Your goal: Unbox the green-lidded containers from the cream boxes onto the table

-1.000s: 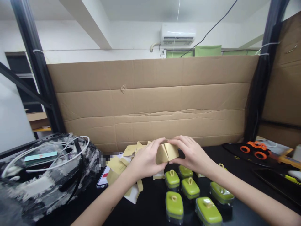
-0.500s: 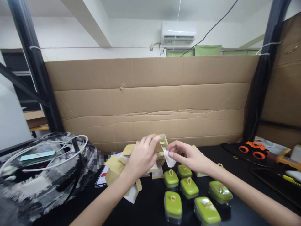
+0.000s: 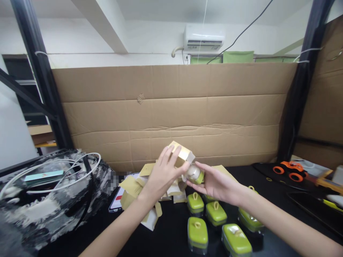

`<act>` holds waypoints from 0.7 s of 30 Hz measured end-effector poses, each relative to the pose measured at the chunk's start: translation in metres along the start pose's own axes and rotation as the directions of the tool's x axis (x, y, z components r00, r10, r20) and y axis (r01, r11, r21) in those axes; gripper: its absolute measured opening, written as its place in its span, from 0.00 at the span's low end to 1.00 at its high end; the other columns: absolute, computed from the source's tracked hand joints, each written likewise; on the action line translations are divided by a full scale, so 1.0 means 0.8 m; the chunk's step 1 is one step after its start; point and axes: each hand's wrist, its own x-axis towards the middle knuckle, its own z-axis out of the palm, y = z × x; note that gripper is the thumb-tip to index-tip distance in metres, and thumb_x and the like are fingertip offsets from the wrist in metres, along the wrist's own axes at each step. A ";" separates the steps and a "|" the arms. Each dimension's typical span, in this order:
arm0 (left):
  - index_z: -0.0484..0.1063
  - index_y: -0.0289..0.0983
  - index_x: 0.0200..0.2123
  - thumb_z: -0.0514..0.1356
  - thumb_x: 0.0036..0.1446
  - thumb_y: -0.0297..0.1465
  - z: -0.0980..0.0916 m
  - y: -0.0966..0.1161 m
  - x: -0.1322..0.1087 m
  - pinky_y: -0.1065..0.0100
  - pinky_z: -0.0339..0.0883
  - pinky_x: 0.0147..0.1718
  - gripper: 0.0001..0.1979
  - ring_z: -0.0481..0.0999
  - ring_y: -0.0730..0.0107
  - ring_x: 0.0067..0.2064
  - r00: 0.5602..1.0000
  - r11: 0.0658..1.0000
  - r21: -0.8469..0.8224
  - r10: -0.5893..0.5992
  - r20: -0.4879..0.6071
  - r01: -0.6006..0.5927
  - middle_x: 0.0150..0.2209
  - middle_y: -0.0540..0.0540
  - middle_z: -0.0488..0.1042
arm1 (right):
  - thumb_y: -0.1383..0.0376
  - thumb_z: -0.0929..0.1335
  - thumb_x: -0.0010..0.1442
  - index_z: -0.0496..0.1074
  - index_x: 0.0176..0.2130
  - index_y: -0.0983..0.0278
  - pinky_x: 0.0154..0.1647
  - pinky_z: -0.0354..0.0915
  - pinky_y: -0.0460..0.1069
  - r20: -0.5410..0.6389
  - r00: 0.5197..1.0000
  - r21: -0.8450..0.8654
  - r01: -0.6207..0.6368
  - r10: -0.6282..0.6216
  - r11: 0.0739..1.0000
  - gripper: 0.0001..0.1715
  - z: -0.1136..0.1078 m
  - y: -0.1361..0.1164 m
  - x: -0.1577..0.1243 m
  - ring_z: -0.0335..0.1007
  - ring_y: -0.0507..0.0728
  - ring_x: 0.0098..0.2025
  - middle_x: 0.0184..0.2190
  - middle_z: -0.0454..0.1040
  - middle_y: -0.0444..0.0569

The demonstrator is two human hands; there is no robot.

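My left hand (image 3: 164,169) grips a small pale yellow cardboard box (image 3: 182,153), tilted with its open end down to the right. At that opening, a clear container with a green lid (image 3: 197,175) pokes out, and the fingers of my right hand (image 3: 215,182) close around it from the right and below. Part of the container is hidden by the box and fingers. Several similar containers with green lids and looped handles, such as a front one (image 3: 197,232), stand on the black table (image 3: 171,228) below my hands. Opened yellow cartons (image 3: 131,189) lie piled beside my left wrist.
A tall cardboard panel (image 3: 171,107) closes off the back. On the left sit a grey-and-black fabric bundle (image 3: 48,210) and a looped white cable (image 3: 98,160). An orange toy truck (image 3: 291,169) stands at the right. A phone-like screen (image 3: 115,202) lies partly under the cartons.
The box has been tipped from upright to facing down and right. A green-lidded container now shows at its opening, and my right hand has turned palm up to cup it.
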 end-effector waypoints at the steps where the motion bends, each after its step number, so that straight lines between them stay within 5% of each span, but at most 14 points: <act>1: 0.65 0.42 0.48 0.52 0.56 0.15 -0.003 -0.003 0.001 0.38 0.49 0.60 0.21 0.55 0.44 0.64 0.996 0.995 -0.046 -0.087 -0.012 0.086 0.59 0.38 0.62 | 0.49 0.62 0.62 0.63 0.48 0.61 0.46 0.71 0.56 -0.049 0.998 -0.069 0.033 -0.037 0.997 0.23 -0.007 0.004 0.004 0.75 0.58 0.44 0.45 0.74 0.53; 3: 0.64 0.39 0.48 0.52 0.53 0.14 -0.007 -0.008 0.003 0.36 0.49 0.58 0.22 0.56 0.41 0.63 0.974 0.969 -0.109 -0.223 -0.024 0.220 0.58 0.34 0.62 | 0.48 0.68 0.57 0.63 0.49 0.59 0.44 0.70 0.57 -0.144 0.979 -0.244 0.107 -0.145 0.964 0.26 -0.024 0.013 0.013 0.73 0.60 0.44 0.45 0.72 0.51; 6: 0.59 0.38 0.49 0.57 0.50 0.17 -0.004 -0.016 0.003 0.36 0.53 0.55 0.23 0.62 0.41 0.59 0.901 0.864 -0.275 -0.434 0.018 0.422 0.53 0.34 0.65 | 0.58 0.75 0.49 0.65 0.49 0.58 0.54 0.61 0.61 -0.204 0.930 -0.530 0.159 -0.307 0.833 0.30 -0.050 0.025 0.025 0.65 0.62 0.51 0.49 0.67 0.48; 10: 0.49 0.39 0.49 0.63 0.50 0.27 0.005 -0.018 0.003 0.47 0.67 0.48 0.29 0.75 0.51 0.47 0.757 0.549 -0.567 -0.613 0.227 0.615 0.44 0.39 0.72 | 0.64 0.70 0.59 0.68 0.49 0.64 0.51 0.63 0.62 -0.174 0.933 -0.774 0.068 -0.314 0.630 0.18 -0.073 0.043 0.033 0.67 0.61 0.50 0.51 0.67 0.51; 15: 0.46 0.39 0.48 0.65 0.51 0.34 0.003 -0.007 0.005 0.54 0.72 0.43 0.31 0.79 0.55 0.43 0.633 0.083 -0.748 -0.599 0.491 0.659 0.44 0.36 0.75 | 0.62 0.67 0.63 0.68 0.49 0.65 0.45 0.69 0.58 -0.082 0.969 -0.903 0.026 -0.231 0.429 0.15 -0.080 0.056 0.033 0.71 0.58 0.44 0.48 0.71 0.50; 21: 0.47 0.37 0.49 0.68 0.49 0.30 -0.003 0.004 0.007 0.54 0.70 0.46 0.33 0.78 0.57 0.43 0.590 -0.156 -0.779 -0.568 0.574 0.608 0.43 0.36 0.75 | 0.62 0.67 0.64 0.69 0.48 0.64 0.46 0.69 0.58 0.016 0.978 -0.962 0.072 -0.210 0.264 0.13 -0.075 0.056 0.031 0.71 0.58 0.45 0.48 0.72 0.50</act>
